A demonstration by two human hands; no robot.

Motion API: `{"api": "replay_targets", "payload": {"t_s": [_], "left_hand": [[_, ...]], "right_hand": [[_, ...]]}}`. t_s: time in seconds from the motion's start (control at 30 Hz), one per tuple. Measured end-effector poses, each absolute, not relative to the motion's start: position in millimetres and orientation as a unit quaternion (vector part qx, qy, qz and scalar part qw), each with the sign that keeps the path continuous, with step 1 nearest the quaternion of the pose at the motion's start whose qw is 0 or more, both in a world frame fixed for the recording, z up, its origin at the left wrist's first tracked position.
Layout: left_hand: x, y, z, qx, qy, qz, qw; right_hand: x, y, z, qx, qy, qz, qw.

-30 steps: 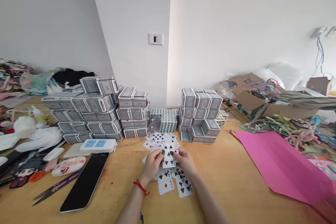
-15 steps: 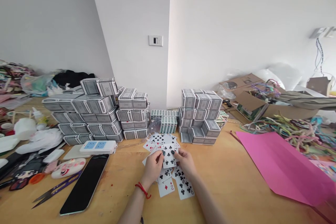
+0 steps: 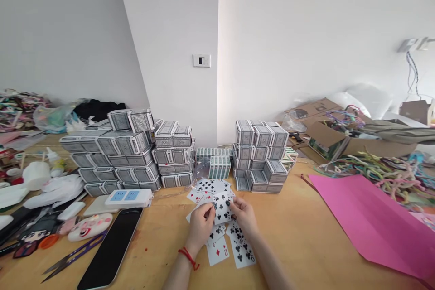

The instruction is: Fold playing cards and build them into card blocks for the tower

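Note:
Between my hands is a five of clubs playing card [image 3: 222, 210], face up, with another card's 7 showing at its upper right corner. My left hand [image 3: 203, 219] pinches its left edge, thumb on the face. My right hand [image 3: 244, 214] holds the right side the same way, fingers closed. Loose face-up cards lie beneath and around: a two of diamonds [image 3: 218, 251] and a nine of clubs [image 3: 243, 253] near me, several spades cards [image 3: 208, 185] beyond. A red cord bracelet [image 3: 189, 258] circles my left wrist.
Stacks of grey-backed card decks stand at back left [image 3: 125, 161] and back right [image 3: 261, 156], with green-patterned packs [image 3: 219, 166] between. A phone [image 3: 112, 249], purple scissors [image 3: 74, 256] and a power strip [image 3: 128, 198] lie left. Pink paper [image 3: 367, 222] and yarn [image 3: 377, 181] are at right.
The view has tipped slightly, so everything sits a little lower. Both hands still hold the five of clubs; a 7 now shows clearly beside its upper right corner.

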State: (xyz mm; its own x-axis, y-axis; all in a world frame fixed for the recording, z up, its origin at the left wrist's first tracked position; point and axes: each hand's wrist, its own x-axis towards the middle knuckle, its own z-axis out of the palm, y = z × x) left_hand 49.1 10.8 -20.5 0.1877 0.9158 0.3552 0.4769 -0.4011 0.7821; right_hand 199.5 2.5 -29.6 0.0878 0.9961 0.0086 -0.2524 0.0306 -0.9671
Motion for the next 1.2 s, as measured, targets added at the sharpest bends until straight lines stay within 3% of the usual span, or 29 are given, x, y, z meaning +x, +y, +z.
{"api": "replay_targets", "payload": {"t_s": [0.4,0.63,1.2], "left_hand": [[53.4,6.1,-19.5,0.777,0.44,0.448,0.053],[60.2,1.0,-17.4,0.816,0.389,0.426,-0.031],[63.3,-2.8,-14.5,0.831,0.34,0.43,-0.097]], "right_hand": [[195.7,3.6,-38.1,-0.527,-0.485,0.386,0.581],[190.2,-3.6,-33.2,-0.633,-0.548,0.2,0.509],[193.2,-5.3,-32.4,-0.623,-0.52,0.187,0.554]]}}
